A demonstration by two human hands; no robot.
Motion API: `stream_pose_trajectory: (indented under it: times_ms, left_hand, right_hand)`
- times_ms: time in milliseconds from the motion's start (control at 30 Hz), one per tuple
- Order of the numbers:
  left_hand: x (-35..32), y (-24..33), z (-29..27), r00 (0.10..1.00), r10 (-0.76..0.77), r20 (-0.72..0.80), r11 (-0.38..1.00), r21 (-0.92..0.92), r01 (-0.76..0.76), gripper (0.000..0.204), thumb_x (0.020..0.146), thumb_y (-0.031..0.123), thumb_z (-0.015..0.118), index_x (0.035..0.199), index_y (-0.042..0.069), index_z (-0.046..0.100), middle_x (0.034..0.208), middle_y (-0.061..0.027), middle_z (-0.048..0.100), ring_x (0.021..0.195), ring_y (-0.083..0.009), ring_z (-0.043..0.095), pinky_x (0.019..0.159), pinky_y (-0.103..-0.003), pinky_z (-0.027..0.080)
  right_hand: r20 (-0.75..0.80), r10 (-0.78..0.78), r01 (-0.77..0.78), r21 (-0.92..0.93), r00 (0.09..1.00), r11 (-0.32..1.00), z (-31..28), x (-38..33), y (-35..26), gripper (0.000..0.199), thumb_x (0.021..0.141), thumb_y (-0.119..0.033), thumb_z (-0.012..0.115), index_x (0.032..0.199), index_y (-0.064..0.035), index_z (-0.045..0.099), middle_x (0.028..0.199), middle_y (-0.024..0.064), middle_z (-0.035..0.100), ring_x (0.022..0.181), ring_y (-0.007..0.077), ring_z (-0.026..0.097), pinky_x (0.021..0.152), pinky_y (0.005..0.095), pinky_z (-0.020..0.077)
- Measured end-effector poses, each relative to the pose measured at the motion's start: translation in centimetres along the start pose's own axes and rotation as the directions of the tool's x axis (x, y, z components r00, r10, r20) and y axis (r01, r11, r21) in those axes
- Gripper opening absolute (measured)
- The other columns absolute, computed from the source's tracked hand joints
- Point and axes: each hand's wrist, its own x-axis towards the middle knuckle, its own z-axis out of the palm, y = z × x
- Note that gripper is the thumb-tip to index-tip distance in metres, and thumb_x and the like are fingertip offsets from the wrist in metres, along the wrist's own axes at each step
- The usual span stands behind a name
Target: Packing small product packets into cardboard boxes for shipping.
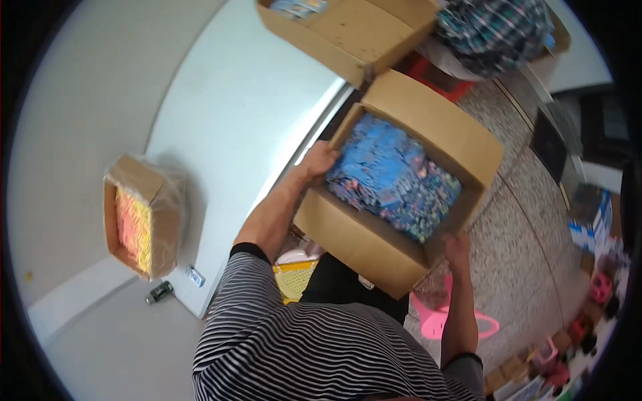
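Observation:
I hold an open cardboard box [361,237] in front of my chest, tilted, above the floor beside a white table [247,113]. It is packed with several small blue packets [394,177]. My left hand [317,164] grips the box's left rim, fingers reaching inside against the blue packets. My right hand [458,250] holds the box's lower right corner from outside. My striped sleeve and dark trousers are below the box.
On the table lie a small cardboard box wrapped in clear plastic with yellow-orange contents [140,220] and a second open carton [348,30] at the far edge. A pink plastic item [435,321] lies on the speckled floor. Checked cloth [495,30] and toys [595,294] crowd the right.

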Motion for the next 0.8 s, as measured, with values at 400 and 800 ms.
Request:
stream_pose_trajectory:
  times_ms: [400,800]
  left_hand:
    - [-0.3,2.7,-1.6,1.0,0.002,-0.002,0.997,-0.071,-0.002,0.027,0.091,0.026,0.064,0.107,0.004,0.069,0.096,-0.0246,0.07,0.093,-0.0421,0.067,0.081,-0.048,0.052]
    - [-1.5,6.9,-1.0,0.916,0.244,-0.318,0.69,0.72,0.066,0.034,0.084,0.035,0.075,0.102,0.007,0.064,0.099,-0.0118,0.069,0.107,-0.0316,0.06,0.092,-0.048,0.047]
  right_hand:
    - [-0.025,0.121,-0.118,0.097,0.992,0.988,1.2,-1.9,-0.8,0.033,0.084,-0.01,0.057,0.113,0.0033,0.064,0.096,0.0056,0.067,0.087,0.0157,0.063,0.077,0.0327,0.0517]
    - [-0.066,0.202,-0.194,0.107,0.977,0.975,1.8,-1.6,-2.7,0.032,0.083,-0.012,0.058,0.109,0.005,0.062,0.093,0.0205,0.069,0.091,0.0348,0.068,0.082,0.0423,0.0516]
